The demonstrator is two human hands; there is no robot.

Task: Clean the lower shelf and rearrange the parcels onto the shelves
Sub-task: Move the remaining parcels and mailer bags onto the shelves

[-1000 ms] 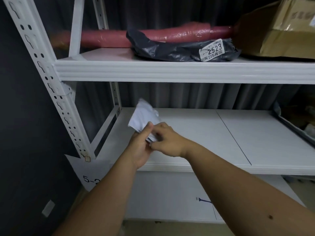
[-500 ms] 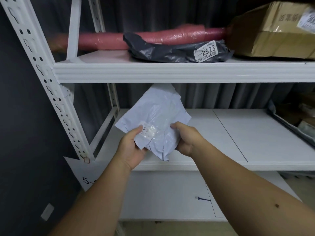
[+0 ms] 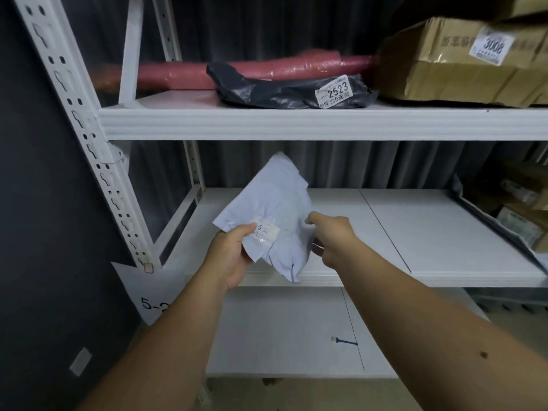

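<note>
I hold a flat white poly-bag parcel (image 3: 272,209) with a small label in front of the middle shelf (image 3: 439,232). My left hand (image 3: 232,256) grips its lower left corner by the label. My right hand (image 3: 333,238) pinches its right edge. On the upper shelf (image 3: 296,123) lie a black bag parcel (image 3: 284,90) labelled 2523, a long pink wrapped roll (image 3: 267,69) behind it and a brown cardboard box (image 3: 462,63) labelled 3008. The bottom shelf (image 3: 281,330) shows below my arms.
A white perforated upright (image 3: 86,126) stands at the left, with a paper tag (image 3: 148,292) reading 5-2 at its foot. More parcels (image 3: 522,209) sit at the right end of the middle shelf. A small dark item (image 3: 344,341) lies on the bottom shelf.
The white parcel went from folded small between my hands to spread flat. My right hand has shifted from under it to its right edge. My view has moved slightly left.
</note>
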